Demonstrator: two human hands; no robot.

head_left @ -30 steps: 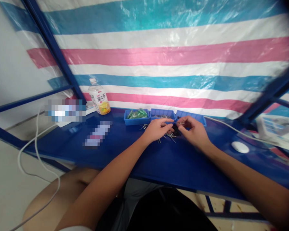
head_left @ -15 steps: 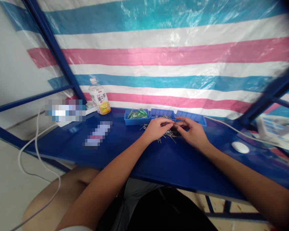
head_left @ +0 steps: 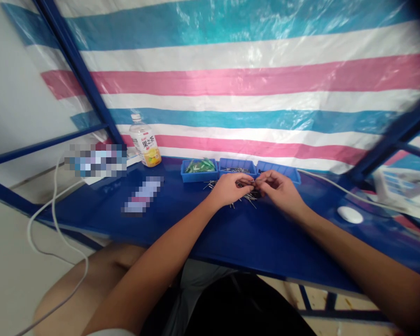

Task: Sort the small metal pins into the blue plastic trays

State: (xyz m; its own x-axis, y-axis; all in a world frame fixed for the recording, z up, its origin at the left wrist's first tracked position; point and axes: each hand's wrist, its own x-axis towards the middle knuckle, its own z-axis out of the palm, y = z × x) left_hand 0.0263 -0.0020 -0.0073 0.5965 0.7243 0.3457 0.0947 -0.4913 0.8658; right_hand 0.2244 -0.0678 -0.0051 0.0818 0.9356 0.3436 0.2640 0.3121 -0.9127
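My left hand [head_left: 230,189] and my right hand [head_left: 277,187] meet fingertip to fingertip over a pile of thin metal pins [head_left: 248,198] on the blue table. Both are closed in a pinch. What lies between the fingers is too small to make out. Right behind them stand three blue bins in a row. The left bin [head_left: 199,177] holds green slender pieces [head_left: 201,165]; the middle bin [head_left: 231,163] contains more thin metal pins [head_left: 238,170]. My right hand partly covers the right bin [head_left: 287,172], whose contents are mostly hidden.
A drink bottle [head_left: 147,144] stands at the back left, near a blurred-out flat object [head_left: 143,195]. On the right lie a white oval object [head_left: 350,214] and a white cable [head_left: 336,186]. Blue frame posts [head_left: 79,70] and a striped plastic sheet [head_left: 231,84] bound the table.
My right hand's fingers have drawn closer together and pinch against the left fingertips. My left hand has stayed nearly in place.
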